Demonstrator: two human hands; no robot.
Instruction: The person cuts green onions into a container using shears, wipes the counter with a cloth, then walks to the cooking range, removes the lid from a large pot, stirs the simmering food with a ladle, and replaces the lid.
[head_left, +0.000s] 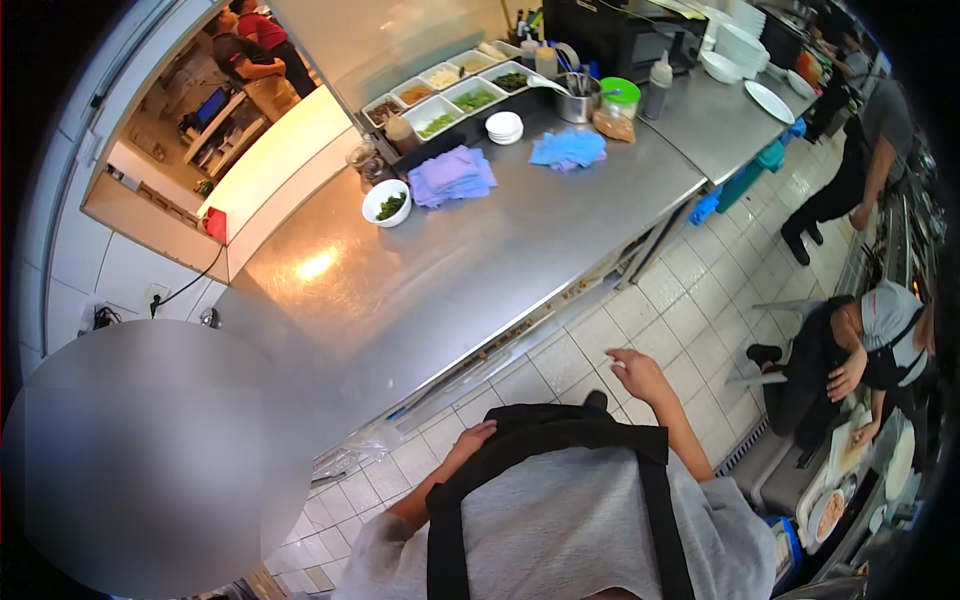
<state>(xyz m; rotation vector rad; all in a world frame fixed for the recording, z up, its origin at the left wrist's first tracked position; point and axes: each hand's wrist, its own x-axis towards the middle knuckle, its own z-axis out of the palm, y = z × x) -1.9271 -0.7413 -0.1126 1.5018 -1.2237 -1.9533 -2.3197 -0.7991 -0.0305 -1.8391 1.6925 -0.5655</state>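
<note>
My left hand (475, 437) rests against the side of my black apron (545, 425), its fingers stretched along the cloth, holding nothing that I can see. Over the tiled floor, my right hand (640, 375) is held out to the right of the apron. It is empty, with the index finger extended and the other fingers loosely bent. The steel counter (430, 290) stands ahead of both hands, and neither touches it. On it are a white bowl of green leaves (387, 204), a folded purple cloth (452, 176), a blue cloth (568, 148) and small stacked white dishes (504, 127).
Trays of chopped ingredients (437, 120) line the counter's back. A steel pot (577, 100), a green-lidded container (620, 95) and a squeeze bottle (657, 85) stand nearby. A seated person (840, 350) works at the right, another person (870, 150) stands beyond. A blurred disc covers the lower left.
</note>
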